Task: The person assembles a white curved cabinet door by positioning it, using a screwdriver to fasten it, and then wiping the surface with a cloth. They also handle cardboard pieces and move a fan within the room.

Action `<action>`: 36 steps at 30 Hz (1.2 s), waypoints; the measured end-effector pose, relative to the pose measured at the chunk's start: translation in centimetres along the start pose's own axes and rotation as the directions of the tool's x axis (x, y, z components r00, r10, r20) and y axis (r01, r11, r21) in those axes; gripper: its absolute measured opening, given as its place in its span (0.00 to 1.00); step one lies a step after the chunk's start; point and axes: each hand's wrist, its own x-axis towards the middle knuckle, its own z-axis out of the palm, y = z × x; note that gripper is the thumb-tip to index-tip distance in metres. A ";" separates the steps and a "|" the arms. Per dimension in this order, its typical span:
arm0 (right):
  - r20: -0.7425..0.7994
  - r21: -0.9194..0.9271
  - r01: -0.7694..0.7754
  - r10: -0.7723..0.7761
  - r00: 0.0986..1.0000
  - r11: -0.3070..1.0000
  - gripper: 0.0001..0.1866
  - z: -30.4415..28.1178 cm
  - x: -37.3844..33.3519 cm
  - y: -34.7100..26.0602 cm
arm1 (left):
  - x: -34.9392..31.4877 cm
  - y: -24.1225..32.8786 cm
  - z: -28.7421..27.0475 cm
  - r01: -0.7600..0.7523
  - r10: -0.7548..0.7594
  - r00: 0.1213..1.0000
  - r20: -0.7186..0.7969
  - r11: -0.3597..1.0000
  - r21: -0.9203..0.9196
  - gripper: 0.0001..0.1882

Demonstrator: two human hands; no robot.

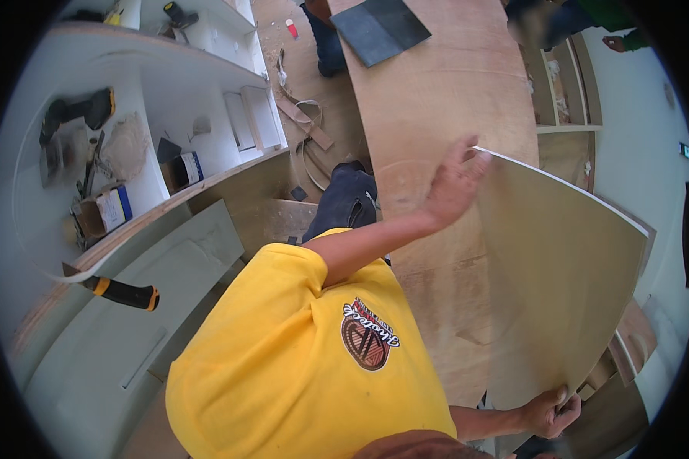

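Note:
A large flat tan panel (559,275) with a white edge strip stands tilted over the plywood worktop (436,99). My left hand (458,183) grips its corner at the far end of the white strip, fingers closed over the edge. Lower in the view, my right hand (553,413) is closed around the panel's opposite edge. The panel's far face is hidden.
A dark sheet (381,30) lies on the worktop's far end. To the left, a white cabinet (161,99) holds a power drill (80,113), small boxes and loose tools. A black-and-orange tool handle (126,293) rests at its edge. Other people stand nearby: a leg (326,42), a green sleeve (637,40).

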 end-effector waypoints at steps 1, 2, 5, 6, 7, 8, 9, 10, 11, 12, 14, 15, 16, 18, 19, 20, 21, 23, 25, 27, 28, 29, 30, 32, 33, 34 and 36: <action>0.042 0.038 -0.040 0.038 0.998 0.998 0.34 0.0 -0.1 0.2 | 0.0 0.9 -2.2 0.006 -0.009 0.999 -0.033 0.995 -0.096 0.23; 0.083 0.072 -0.082 0.076 0.994 0.994 0.34 -0.1 -0.3 0.3 | 0.2 1.6 -4.8 0.007 -0.019 0.998 -0.061 0.981 -0.193 0.21; 0.176 0.050 -0.121 0.110 0.978 0.991 0.31 -1.3 0.0 -0.2 | 2.1 0.9 -14.5 -0.036 0.079 0.952 -0.295 0.988 0.149 0.16; 0.195 0.031 -0.125 0.117 0.974 0.992 0.30 -1.6 0.0 -0.9 | 3.3 -0.3 -17.9 0.052 0.041 0.932 -0.360 0.968 0.244 0.15; 0.276 0.019 -0.112 0.102 0.956 0.994 0.27 -2.0 0.5 -1.5 | 4.9 -4.1 -22.3 0.178 -0.093 0.923 -0.373 0.963 0.200 0.15; 0.345 0.014 -0.097 0.087 0.935 0.995 0.25 -2.3 1.1 -2.1 | 5.7 -8.7 -26.3 0.290 -0.215 0.899 -0.382 0.945 0.152 0.15; 0.404 0.001 -0.088 0.081 0.911 0.996 0.24 -2.6 1.5 -2.8 | 5.6 -11.9 -28.4 0.430 -0.364 0.855 -0.369 0.896 0.114 0.15; 0.437 0.018 -0.099 0.081 0.896 0.995 0.22 -2.9 1.7 -3.7 | 6.3 -13.7 -29.3 0.562 -0.508 0.793 -0.335 0.823 0.082 0.17; 0.485 0.033 -0.107 0.078 0.871 0.994 0.21 -3.4 1.9 -4.7 | 7.2 -13.9 -29.9 0.522 -0.460 0.799 -0.387 0.850 0.066 0.19; 0.532 0.046 -0.117 0.074 0.843 0.992 0.20 -3.9 2.0 -5.3 | 8.7 -13.9 -30.5 0.481 -0.412 0.798 -0.439 0.875 0.052 0.21; 0.578 0.041 -0.213 0.150 0.802 0.976 0.19 -4.7 1.7 -5.8 | 11.9 -11.1 -32.4 0.434 -0.340 0.809 -0.480 0.896 0.098 0.29; 0.599 0.036 -0.264 0.190 0.778 0.964 0.19 -5.1 1.4 -5.8 | 13.5 -8.5 -33.1 0.432 -0.325 0.824 -0.463 0.890 0.144 0.33; 0.606 0.106 -0.281 0.162 0.779 0.954 0.18 -5.3 1.3 -5.9 | 15.6 -6.9 -35.2 0.450 -0.320 0.844 -0.430 0.858 0.246 0.35; 0.627 0.207 -0.323 0.128 0.768 0.923 0.17 -5.8 0.9 -6.2 | 16.9 -4.7 -35.8 0.444 -0.323 0.884 -0.338 0.804 0.396 0.37; 0.648 0.206 -0.364 0.152 0.747 0.908 0.16 -6.2 0.8 -6.4 | 17.3 -2.9 -35.2 0.413 -0.313 0.906 -0.284 0.797 0.440 0.38; 0.668 0.206 -0.404 0.173 0.724 0.891 0.16 -6.5 0.7 -6.4 | 17.4 -1.9 -34.6 0.379 -0.302 0.925 -0.231 0.790 0.483 0.38; 0.687 0.208 -0.443 0.192 0.701 0.872 0.15 -6.7 0.6 -6.5 | 17.3 -1.6 -33.6 0.377 -0.306 0.923 -0.234 0.843 0.384 0.38; 0.724 0.209 -0.456 0.177 0.667 0.865 0.13 -7.3 0.8 -7.0 | 15.5 -1.2 -30.8 0.365 -0.320 0.918 -0.235 0.913 0.181 0.38; 0.730 0.232 -0.460 0.159 0.664 0.857 0.12 -7.9 0.9 -7.7 | 10.7 -1.3 -27.9 0.304 -0.284 0.932 -0.224 0.951 0.062 0.29; 0.713 0.278 -0.466 0.146 0.686 0.840 0.11 -8.5 0.2 -8.4 | 3.9 -0.5 -24.3 0.218 -0.218 0.969 -0.117 0.976 -0.011 0.30; 0.699 0.287 -0.426 0.116 0.706 0.858 0.12 -8.8 -0.4 -8.4 | 0.1 0.3 -22.0 0.157 -0.160 0.986 -0.056 0.986 -0.057 0.34; 0.688 0.298 -0.382 0.080 0.721 0.875 0.13 -9.1 -1.2 -8.4 | -3.4 1.6 -19.9 0.143 -0.145 0.989 -0.006 0.984 -0.105 0.36; 0.677 0.311 -0.335 0.041 0.735 0.889 0.14 -9.5 -1.9 -8.4 | -6.5 3.0 -17.7 0.131 -0.127 0.991 0.040 0.979 -0.155 0.38; 0.670 0.367 -0.277 -0.046 0.741 0.888 0.17 -10.5 -2.9 -9.3 | -11.4 4.9 -13.6 0.202 -0.146 0.960 0.241 0.952 -0.228 0.38; 0.662 0.395 -0.251 -0.084 0.745 0.884 0.18 -11.0 -3.4 -9.9 | -12.5 5.6 -11.9 0.288 -0.217 0.936 0.278 0.926 -0.245 0.39; 0.611 0.432 -0.199 -0.123 0.782 0.880 0.21 -11.1 -4.2 -10.5 | -13.5 6.1 -10.2 0.375 -0.285 0.902 0.323 0.890 -0.261 0.41; 0.572 0.465 -0.175 -0.144 0.807 0.868 0.24 -11.1 -6.1 -11.6 | -13.7 3.9 -7.6 0.467 -0.324 0.862 0.390 0.809 -0.358 0.43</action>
